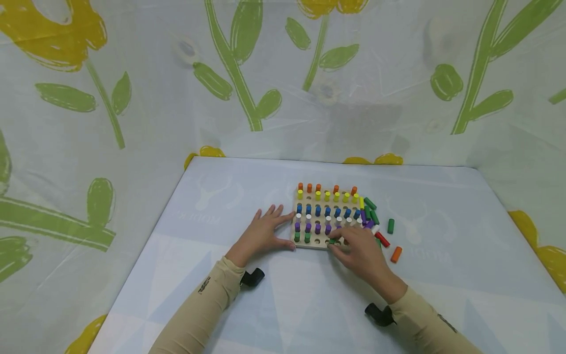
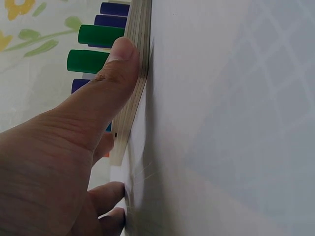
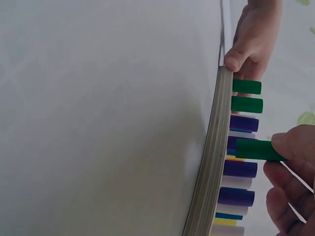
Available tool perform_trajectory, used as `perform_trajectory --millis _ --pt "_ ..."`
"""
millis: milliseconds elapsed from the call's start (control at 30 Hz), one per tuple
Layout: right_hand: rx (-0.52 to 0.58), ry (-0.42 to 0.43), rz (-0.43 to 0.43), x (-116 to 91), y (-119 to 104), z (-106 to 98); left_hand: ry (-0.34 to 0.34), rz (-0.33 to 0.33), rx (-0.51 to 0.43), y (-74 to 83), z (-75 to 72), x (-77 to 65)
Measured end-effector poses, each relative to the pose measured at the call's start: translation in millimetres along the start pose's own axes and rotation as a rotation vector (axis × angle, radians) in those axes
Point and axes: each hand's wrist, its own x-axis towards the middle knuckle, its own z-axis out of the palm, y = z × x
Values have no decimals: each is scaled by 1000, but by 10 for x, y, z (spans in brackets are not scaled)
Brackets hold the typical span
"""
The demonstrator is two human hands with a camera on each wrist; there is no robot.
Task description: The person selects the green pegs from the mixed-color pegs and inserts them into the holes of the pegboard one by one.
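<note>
A wooden pegboard (image 1: pixel 313 245) lies on the table, with upright pegs in rows of orange, yellow, blue, white, purple and green. My left hand (image 1: pixel 263 232) is spread at the board's left side. In the left wrist view, its thumb (image 2: pixel 115 73) rests against the layered wooden edge beside the green pegs (image 2: pixel 101 35). Over the front row, my right hand (image 1: pixel 363 250) pinches a green peg (image 3: pixel 256 150) between thumb and finger. That peg's free end overlaps a purple peg in the right wrist view. Two green pegs (image 3: pixel 247 104) stand at the front row's left end.
Loose pegs lie right of the board, partly behind my right hand. Among them are a red peg (image 1: pixel 382 239), an orange peg (image 1: pixel 396 254) and a green peg (image 1: pixel 391 226). A pale patterned tabletop (image 1: pixel 283 305) extends around the board, with a flower-printed curtain (image 1: pixel 380 88) behind.
</note>
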Motion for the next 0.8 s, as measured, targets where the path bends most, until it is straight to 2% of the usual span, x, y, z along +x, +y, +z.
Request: perform_trajectory --millis 467,800 --pt "6 33 -59 75 -17 72 17 10 11 8 -2 5" --pt "28 36 -58 119 -32 124 26 22 13 -11 15 10"
